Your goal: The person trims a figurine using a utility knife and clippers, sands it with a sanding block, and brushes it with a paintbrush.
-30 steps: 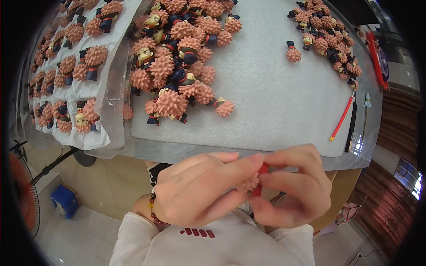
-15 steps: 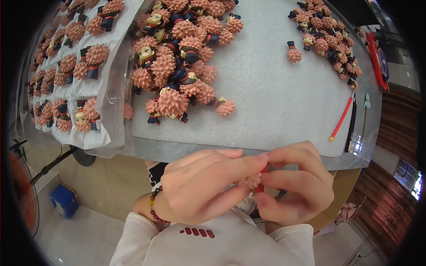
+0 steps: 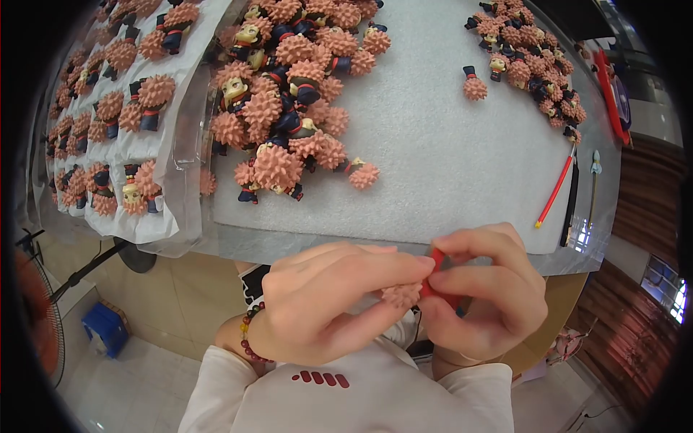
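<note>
Pinched between the thumb and fingers of my left hand [image 3: 339, 299] is a small figurine [image 3: 402, 294], of which only the spiky pink hair shows. My right hand [image 3: 491, 292] grips a red piece [image 3: 437, 278] with thumb and fingertips, right against the figurine. Whether the red piece is joined to it is hidden by my fingers. Both hands are close together in front of my white shirt, just off the near edge of the table. Beyond them on the white foam mat [image 3: 419, 159] lies a heap of similar figurines [image 3: 278, 108] with dark blue clothes.
A tray with white lining [image 3: 155, 209] holds rows of figurines at the left. Another heap [image 3: 530, 65] lies at the back right, with a single figurine [image 3: 474, 88] beside it. A red brush [image 3: 554, 191] and a black tool [image 3: 570, 209] lie at the right.
More of the red piece now shows between the fingers of my right hand, which has shifted slightly right and up. The figurine stays in my left hand; the heaps are unchanged.
</note>
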The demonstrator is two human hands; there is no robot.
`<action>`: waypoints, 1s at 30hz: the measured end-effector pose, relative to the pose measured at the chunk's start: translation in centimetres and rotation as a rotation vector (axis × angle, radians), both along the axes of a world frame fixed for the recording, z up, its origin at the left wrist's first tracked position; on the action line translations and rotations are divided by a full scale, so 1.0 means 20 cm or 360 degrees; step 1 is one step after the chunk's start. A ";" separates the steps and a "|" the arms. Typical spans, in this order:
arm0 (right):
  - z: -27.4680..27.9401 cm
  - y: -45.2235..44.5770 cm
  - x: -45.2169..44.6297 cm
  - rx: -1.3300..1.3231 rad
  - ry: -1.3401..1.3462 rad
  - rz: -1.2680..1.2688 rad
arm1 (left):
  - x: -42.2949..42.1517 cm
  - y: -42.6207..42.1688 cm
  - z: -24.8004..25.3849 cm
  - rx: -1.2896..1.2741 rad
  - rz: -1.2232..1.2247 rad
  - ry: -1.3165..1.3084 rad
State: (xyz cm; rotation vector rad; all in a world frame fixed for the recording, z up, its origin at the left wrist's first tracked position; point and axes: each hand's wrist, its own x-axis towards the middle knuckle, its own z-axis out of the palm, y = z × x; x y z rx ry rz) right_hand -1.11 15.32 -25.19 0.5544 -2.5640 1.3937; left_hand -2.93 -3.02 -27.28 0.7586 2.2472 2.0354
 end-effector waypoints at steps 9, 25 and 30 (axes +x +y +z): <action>0.05 0.01 0.03 -0.0110 0.0045 0.0101 | 0.01 0.01 0.02 0.0118 0.0059 -0.0245; 0.06 -0.06 0.02 0.0022 0.0045 0.0042 | 0.01 -0.01 0.01 -0.0091 0.0002 0.0069; 0.06 -0.07 0.03 -0.0023 0.0052 0.0083 | 0.00 -0.03 0.01 -0.0130 -0.0054 0.0053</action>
